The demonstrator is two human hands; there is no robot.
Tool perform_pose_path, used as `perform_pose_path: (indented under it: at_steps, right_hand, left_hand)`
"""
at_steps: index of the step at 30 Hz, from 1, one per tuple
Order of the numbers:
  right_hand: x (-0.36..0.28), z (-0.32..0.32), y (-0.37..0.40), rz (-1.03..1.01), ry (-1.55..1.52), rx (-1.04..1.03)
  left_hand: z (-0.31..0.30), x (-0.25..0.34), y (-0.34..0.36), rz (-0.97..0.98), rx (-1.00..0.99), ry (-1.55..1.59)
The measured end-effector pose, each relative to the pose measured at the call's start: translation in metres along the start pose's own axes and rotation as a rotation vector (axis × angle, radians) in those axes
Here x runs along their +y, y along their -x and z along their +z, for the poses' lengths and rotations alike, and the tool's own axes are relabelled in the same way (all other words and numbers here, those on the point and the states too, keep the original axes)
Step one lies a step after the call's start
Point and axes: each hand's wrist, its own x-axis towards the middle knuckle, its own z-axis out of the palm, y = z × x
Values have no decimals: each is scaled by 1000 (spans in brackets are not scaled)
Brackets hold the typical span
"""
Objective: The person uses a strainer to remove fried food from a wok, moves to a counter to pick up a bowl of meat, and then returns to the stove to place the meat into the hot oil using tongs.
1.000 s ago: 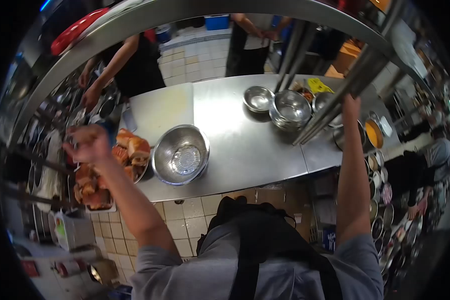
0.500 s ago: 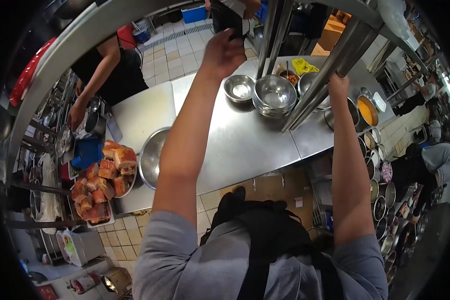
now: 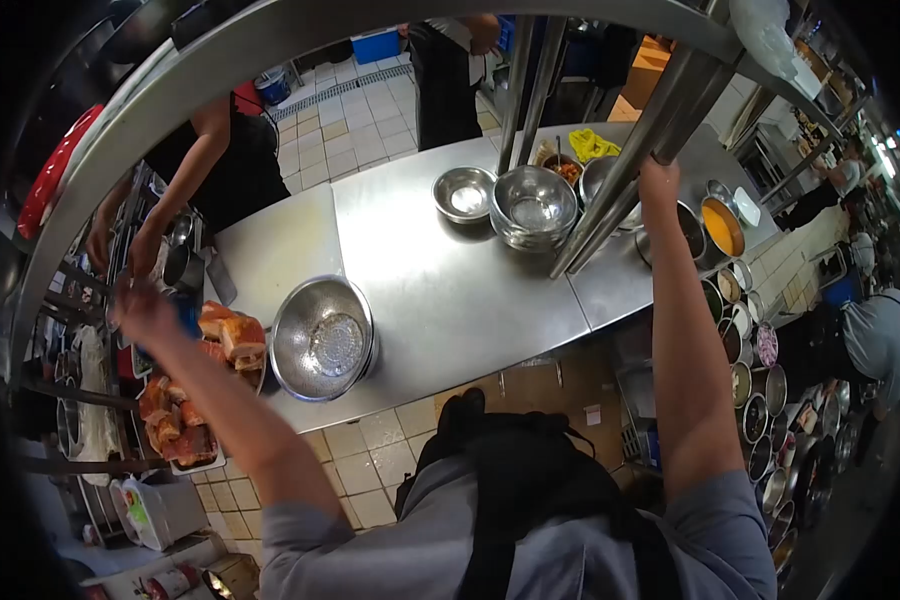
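Note:
My left hand [image 3: 150, 312] is at the far left, smeared by motion, above the blue container [image 3: 184, 312] and beside chunks of reddish meat [image 3: 232, 337] on trays. Its fingers cannot be made out. At the upper right, my right hand [image 3: 658, 178] is wrapped round a metal post [image 3: 635, 165], its fingers mostly hidden behind it. A perforated metal bowl [image 3: 322, 338] sits on the steel counter [image 3: 450, 290]. Further back are a metal bowl [image 3: 464, 195] and a stack of bowls [image 3: 533, 207], left of the posts.
Another person's hands [image 3: 145, 245] reach in at the left, close to my left hand. A second person [image 3: 445, 85] stands behind the counter. Right of the posts are a bowl of orange liquid [image 3: 722, 226] and several containers. A metal shelf bar [image 3: 370, 30] arches overhead.
My left hand has swung from above the back of the counter to the far left, uncovering the perforated bowl. My right hand stays at the post. The view has shifted slightly.

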Motion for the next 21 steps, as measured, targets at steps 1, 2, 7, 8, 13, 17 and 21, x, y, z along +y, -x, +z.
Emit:
perform_pose_path:
  at_steps: [1,2,7,8,13,17,21]
  right_hand:
    - [0,0,-1,-8,-4,-2]
    - [3,0,0,-18,-12,7]
    - [3,-1,-1,-45,-17,-4]
    - [5,-3,-1,-52,-33,-30]
    - [9,-11,-5,28,0,-130]
    - [3,-13,0,69,36,-124]
    - [4,-8,0,16,4,-65]
  left_hand:
    - [101,24,50,165,375,55]
    - [49,55,42,127,321,65]
    - [-53,137,26,129,75,243]
    - [-36,141,30,149,186,245]
    - [12,141,47,282,315,247]
    - [28,125,53,242,282,243]
    - [42,114,59,123,124,245]
